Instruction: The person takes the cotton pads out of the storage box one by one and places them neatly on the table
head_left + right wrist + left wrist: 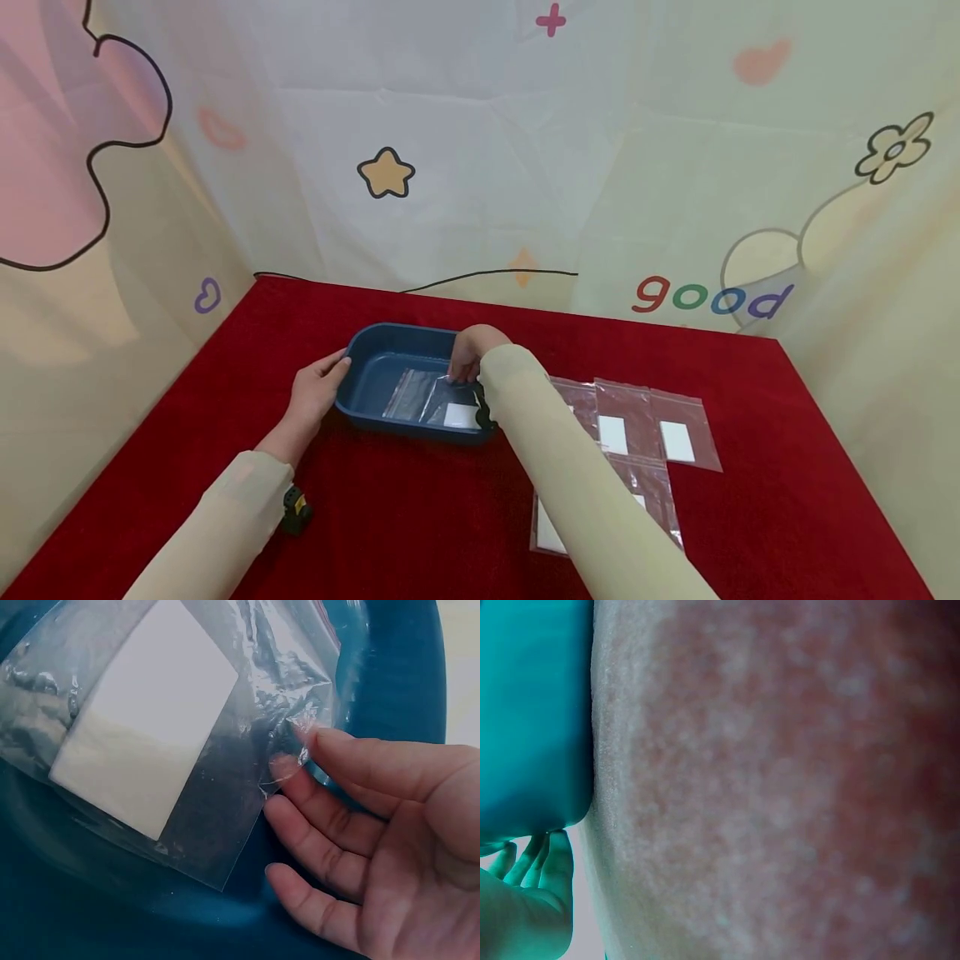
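A blue plastic basin [367,421] sits on a red cloth. My left hand [313,398] grips its left rim, thumb at the edge; in the left wrist view the fingers of that hand [536,900] meet the basin's outer wall [532,712]. Reaching inside, my right hand [470,350] pinches the edge of a clear zip bag [214,859] between thumb and fingers, as the right wrist view shows. A white rectangular card [150,727] lies in this bag. Another clear bag [408,396] lies beside it in the basin.
Right of the basin, several clear zip bags [693,417] with white cards [677,442] lie in rows, partly hidden by my right sleeve [570,475]. The red cloth [780,517] covers the table. A printed curtain [480,167] hangs behind it.
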The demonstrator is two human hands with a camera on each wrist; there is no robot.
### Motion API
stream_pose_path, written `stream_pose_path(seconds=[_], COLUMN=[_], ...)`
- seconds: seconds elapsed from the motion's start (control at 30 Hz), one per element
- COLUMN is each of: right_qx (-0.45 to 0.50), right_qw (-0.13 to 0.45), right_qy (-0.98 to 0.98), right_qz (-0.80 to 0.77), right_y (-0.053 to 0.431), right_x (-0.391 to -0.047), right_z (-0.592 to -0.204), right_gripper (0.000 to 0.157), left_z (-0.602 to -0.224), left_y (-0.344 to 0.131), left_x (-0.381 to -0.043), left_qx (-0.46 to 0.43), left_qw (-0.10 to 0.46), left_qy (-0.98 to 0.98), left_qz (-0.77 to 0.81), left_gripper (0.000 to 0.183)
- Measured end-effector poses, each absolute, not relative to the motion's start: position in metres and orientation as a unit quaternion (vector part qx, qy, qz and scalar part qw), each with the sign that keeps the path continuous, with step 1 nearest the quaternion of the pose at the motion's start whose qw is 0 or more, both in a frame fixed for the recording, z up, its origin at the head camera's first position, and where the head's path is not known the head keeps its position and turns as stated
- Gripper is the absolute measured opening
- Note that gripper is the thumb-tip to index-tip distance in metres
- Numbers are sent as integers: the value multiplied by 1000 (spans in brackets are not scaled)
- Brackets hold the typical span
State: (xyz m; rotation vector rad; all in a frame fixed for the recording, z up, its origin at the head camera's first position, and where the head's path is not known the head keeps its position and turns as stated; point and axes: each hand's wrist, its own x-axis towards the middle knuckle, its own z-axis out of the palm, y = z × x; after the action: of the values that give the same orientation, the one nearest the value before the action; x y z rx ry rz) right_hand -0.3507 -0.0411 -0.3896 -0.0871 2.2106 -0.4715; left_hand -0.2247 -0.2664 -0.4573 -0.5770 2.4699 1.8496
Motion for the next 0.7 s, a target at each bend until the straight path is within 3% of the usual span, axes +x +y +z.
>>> stream_pose_path(seconds=[0.3,0.7], right_qx=[-72,-77], right_qw=[423,432], right_qy=[880,862], right_qz=[-204,-253], right_y=[-42,-40], right_x=[-350,-341], right_z=[-391,-386], right_gripper=[8,15], left_z=[-459,-460], left_y=[-267,-267], left_x=[-225,-224], left_qx=[-179,-178], left_qw=[-5,-2], left_qy=[792,790], left_qz=[584,587], left_gripper=[51,51])
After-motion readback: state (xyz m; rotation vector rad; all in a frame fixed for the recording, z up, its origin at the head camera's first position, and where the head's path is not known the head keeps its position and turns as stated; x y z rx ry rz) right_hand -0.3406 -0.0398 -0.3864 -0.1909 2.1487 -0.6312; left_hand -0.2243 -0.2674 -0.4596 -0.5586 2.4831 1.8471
